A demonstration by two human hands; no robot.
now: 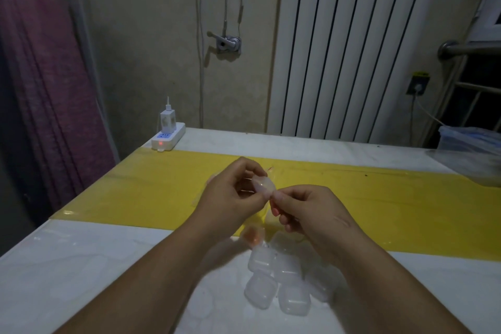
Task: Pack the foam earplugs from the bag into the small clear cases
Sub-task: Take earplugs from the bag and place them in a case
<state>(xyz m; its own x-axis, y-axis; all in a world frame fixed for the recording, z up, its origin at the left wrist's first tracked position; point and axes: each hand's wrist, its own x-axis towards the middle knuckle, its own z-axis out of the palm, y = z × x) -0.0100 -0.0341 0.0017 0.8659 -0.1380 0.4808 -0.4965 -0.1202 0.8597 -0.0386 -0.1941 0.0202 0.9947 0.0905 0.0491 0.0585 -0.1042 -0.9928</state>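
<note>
My left hand and my right hand meet above the yellow strip of the table. Between them they hold a small clear case; the left fingers curl around it and the right fingertips pinch its near edge. Whether anything is inside it I cannot tell. Under the hands lies a clear plastic bag, mostly hidden. An orange foam earplug lies on the table just below the hands. Several small clear cases sit in a cluster between my forearms.
A white power strip with a charger plugged in stands at the table's far left corner. A clear plastic container sits at the far right edge. A radiator and wall are behind the table, a purple curtain to the left.
</note>
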